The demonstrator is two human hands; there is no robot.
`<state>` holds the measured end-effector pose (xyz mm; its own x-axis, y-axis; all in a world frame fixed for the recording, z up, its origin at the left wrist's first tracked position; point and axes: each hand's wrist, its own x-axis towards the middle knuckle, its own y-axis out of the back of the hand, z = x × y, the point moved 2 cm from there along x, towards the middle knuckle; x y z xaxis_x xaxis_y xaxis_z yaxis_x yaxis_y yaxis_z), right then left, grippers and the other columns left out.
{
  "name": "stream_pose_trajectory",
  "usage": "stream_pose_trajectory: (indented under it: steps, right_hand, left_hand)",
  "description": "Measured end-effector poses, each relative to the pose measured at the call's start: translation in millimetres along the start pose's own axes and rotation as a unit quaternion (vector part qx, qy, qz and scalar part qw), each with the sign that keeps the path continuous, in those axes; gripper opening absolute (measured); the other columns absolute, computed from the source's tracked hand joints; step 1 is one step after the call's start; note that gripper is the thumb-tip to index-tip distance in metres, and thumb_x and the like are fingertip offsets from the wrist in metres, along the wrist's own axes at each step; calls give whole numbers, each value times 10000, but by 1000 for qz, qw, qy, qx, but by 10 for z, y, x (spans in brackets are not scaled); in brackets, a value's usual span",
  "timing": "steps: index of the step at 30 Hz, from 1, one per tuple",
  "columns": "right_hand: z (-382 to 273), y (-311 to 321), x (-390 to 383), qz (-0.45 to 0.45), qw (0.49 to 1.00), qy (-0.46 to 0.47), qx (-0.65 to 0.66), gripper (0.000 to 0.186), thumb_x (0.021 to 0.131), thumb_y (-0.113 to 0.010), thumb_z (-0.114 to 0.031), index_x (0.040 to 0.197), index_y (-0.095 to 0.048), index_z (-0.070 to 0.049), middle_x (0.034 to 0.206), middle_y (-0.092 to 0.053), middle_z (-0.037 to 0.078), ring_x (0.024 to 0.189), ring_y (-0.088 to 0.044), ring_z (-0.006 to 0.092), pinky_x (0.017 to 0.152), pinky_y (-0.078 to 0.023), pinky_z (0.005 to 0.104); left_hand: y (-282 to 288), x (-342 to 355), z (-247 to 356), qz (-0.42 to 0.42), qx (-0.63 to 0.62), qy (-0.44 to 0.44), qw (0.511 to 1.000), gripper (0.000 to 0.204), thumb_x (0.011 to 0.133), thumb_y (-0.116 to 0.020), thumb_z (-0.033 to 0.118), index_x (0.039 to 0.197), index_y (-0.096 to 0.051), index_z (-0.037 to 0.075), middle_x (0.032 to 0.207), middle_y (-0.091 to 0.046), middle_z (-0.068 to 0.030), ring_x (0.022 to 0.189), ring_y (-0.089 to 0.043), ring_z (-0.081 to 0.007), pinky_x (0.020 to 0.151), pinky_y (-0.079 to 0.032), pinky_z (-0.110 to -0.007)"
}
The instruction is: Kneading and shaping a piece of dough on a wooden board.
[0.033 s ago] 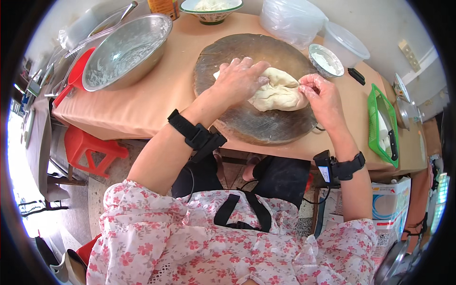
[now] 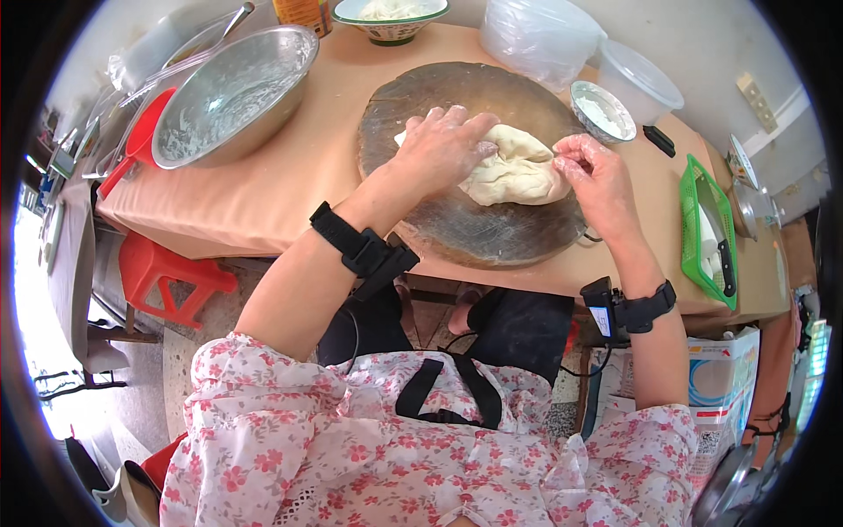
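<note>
A pale, folded lump of dough (image 2: 516,176) rests on a round, dark wooden board (image 2: 474,233), its surface creased and uneven. Over its left end lies my left hand (image 2: 443,151), fingers bent and thumb against the dough, holding it; a bit of dough shows beyond the knuckles. At the right end, my right hand (image 2: 597,176) pinches the dough's edge between thumb and fingertips. White flour dusts the fingers of both hands. The underside of the dough and part of its left end are hidden.
A floury steel basin (image 2: 237,101) and a red scoop (image 2: 140,140) are on the left. Behind the board stand a patterned bowl (image 2: 392,19) and a clear plastic tub (image 2: 537,39). To the right are a small flour bowl (image 2: 603,112) and a green basket (image 2: 709,230) holding a black-handled knife (image 2: 726,268).
</note>
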<state>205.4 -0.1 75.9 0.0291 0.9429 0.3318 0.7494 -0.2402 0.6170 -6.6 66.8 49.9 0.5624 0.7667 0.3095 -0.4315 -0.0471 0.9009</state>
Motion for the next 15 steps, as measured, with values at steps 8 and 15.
stream_pose_trajectory:
  steps: [8, 15]
  right_hand:
    - [103, 217, 12, 29, 999, -33, -32, 150, 828, -646, 9, 976, -666, -4, 815, -668, 48, 763, -615, 108, 733, -505, 262]
    - [-155, 31, -2, 0, 1000, 28, 0, 115, 826, -652, -14, 940, -671, -9, 829, -672, 61, 752, -629, 147, 721, -503, 270]
  left_hand:
    - [-19, -5, -3, 11, -3, -5, 1000, 394, 955, -549, 330, 1327, -502, 207, 1180, -570, -138, 1151, -522, -365, 939, -404, -529]
    - [-14, 13, -4, -3, -1, 1, 1000, 399, 951, -554, 337, 1328, -501, 218, 1181, -569, -136, 1153, -522, -365, 942, -400, -533]
